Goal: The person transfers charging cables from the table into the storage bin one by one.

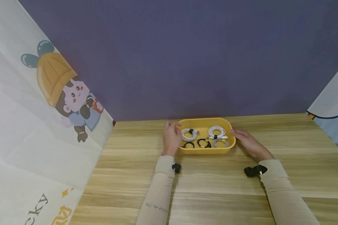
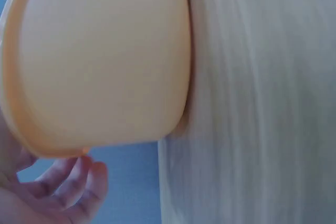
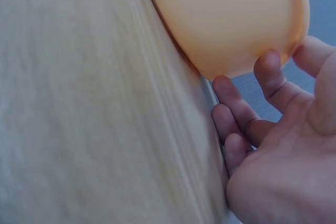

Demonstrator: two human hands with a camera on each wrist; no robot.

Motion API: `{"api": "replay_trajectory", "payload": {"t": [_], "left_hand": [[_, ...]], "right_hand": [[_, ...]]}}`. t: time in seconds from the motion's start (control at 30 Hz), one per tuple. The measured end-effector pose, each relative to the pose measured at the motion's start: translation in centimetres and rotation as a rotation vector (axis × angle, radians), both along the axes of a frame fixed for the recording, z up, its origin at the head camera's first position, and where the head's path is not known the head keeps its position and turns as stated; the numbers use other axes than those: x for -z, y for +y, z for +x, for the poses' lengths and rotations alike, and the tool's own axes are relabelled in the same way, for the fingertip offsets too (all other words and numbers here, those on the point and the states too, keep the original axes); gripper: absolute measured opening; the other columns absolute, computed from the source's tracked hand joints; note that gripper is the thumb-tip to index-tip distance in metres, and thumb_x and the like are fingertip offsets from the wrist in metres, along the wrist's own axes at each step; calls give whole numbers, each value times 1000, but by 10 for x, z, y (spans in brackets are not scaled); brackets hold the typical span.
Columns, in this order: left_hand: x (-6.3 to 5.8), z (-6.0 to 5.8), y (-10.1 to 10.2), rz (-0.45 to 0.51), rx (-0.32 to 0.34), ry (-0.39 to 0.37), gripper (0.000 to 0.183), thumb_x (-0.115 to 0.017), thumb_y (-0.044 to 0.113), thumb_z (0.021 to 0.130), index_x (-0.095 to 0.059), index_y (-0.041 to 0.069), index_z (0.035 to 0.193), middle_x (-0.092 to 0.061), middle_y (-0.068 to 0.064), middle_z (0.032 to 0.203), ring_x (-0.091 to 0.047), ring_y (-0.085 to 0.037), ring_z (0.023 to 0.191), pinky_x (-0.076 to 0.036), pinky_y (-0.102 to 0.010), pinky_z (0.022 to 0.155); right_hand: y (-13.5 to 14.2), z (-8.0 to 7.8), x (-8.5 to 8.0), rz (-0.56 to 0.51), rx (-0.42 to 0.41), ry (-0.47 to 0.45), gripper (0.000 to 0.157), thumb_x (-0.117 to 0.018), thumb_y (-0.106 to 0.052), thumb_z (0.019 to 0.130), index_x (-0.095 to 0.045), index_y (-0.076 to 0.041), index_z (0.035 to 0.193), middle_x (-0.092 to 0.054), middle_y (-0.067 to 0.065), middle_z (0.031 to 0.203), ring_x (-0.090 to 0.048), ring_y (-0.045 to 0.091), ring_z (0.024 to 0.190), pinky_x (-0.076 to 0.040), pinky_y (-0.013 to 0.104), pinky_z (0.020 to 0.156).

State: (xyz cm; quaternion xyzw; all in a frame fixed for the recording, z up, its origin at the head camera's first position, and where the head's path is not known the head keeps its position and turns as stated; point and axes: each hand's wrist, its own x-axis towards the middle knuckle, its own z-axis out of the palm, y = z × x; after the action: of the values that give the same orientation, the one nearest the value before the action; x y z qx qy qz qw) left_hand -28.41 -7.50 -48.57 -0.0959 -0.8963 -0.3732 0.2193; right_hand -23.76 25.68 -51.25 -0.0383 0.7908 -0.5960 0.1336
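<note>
A yellow plastic basket (image 1: 205, 151) stands on the wooden table near its back edge. In the head view my left hand (image 1: 171, 139) holds its left end, with the thumb side at the rim. In the left wrist view the left fingers (image 2: 94, 184) curl by the rim, and the thumb is mostly hidden. At the other end my right hand (image 1: 250, 144) pinches the rim between thumb and index finger, the other fingers bent below. Inside lie coiled cables: a white cable (image 1: 195, 137) at left, another white cable (image 1: 224, 130) at right, a grey cable (image 1: 227, 144), and two black ones in front.
The wooden table (image 1: 214, 193) reaches towards me and to both sides. Behind it rises a dark blue-purple panel (image 1: 186, 62). A white printed curtain (image 1: 17, 125) hangs along the left, and another printed cloth (image 1: 333, 97) is at the right.
</note>
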Motion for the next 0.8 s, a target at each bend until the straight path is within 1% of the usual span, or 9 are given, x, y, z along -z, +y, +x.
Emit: {"api": "replay_trajectory", "payload": {"t": [0.1, 0.23, 0.4, 0.53, 0.6, 0.67, 0.73, 0.77, 0.8], "left_hand": [[0, -1, -3, 11, -5, -15, 23, -59, -3, 92, -75, 8, 103, -65, -10, 106, -64, -22, 86, -58, -34, 73], [-1, -2, -6, 4, 5, -59, 22, -59, -3, 92, -75, 7, 104, -66, -11, 108, -66, -23, 87, -59, -34, 74], [-4, -5, -13, -22, 18, -105, 19, -60, 3, 96, -75, 8, 106, -68, -10, 107, -68, -23, 89, -59, -36, 76], [-5, -6, -17, -24, 10, -140, 25, -58, 7, 98, -71, 9, 119, -71, -9, 100, -68, -23, 85, -58, -36, 72], [-3, -5, -19, -36, 1, -161, 31, -57, 9, 99, -67, 9, 128, -72, -10, 96, -68, -24, 83, -57, -37, 69], [-3, -2, -22, -64, -1, -178, 35, -57, 11, 99, -63, 9, 134, -74, -11, 95, -68, -26, 81, -57, -39, 68], [-5, 0, -26, -118, 8, -194, 37, -57, 13, 100, -62, 10, 136, -75, -11, 99, -70, -28, 83, -59, -42, 70], [-7, 1, -29, -148, 13, -205, 37, -57, 14, 101, -62, 11, 137, -76, -12, 104, -71, -29, 86, -60, -43, 72], [-10, 2, -32, -185, 21, -214, 37, -57, 15, 101, -62, 11, 138, -76, -12, 102, -72, -29, 85, -60, -44, 72]], "right_hand": [[1, 0, 0, 5, 0, -1, 82, -37, -50, 110, -16, 13, 157, -9, 33, 166, -5, 51, 155, -14, 66, 125], [2, -1, 0, 10, -5, 2, 82, -36, -51, 110, -16, 13, 157, -9, 33, 166, -5, 51, 155, -14, 67, 125], [1, -6, 0, 12, -7, 12, 81, -36, -51, 110, -16, 12, 158, -10, 33, 166, -7, 50, 155, -15, 67, 125], [0, -13, 0, 18, -18, 31, 80, -36, -51, 110, -19, 12, 157, -13, 32, 166, -9, 50, 155, -17, 66, 125], [2, -14, -1, 64, -10, 50, 78, -36, -51, 110, -26, 11, 156, -23, 32, 164, -20, 48, 153, -25, 63, 124], [5, -14, -3, 137, 14, 80, 72, -35, -50, 110, -38, 9, 152, -38, 32, 157, -38, 44, 146, -39, 56, 119], [9, -13, -6, 222, 39, 114, 65, -35, -48, 111, -50, 6, 143, -52, 29, 145, -52, 38, 133, -51, 46, 107], [11, -12, -9, 265, 50, 133, 61, -35, -47, 111, -54, 5, 137, -56, 27, 139, -55, 36, 127, -54, 42, 101], [13, -11, -11, 307, 64, 148, 57, -36, -46, 111, -56, 3, 133, -59, 25, 135, -57, 34, 122, -54, 40, 97]]}}
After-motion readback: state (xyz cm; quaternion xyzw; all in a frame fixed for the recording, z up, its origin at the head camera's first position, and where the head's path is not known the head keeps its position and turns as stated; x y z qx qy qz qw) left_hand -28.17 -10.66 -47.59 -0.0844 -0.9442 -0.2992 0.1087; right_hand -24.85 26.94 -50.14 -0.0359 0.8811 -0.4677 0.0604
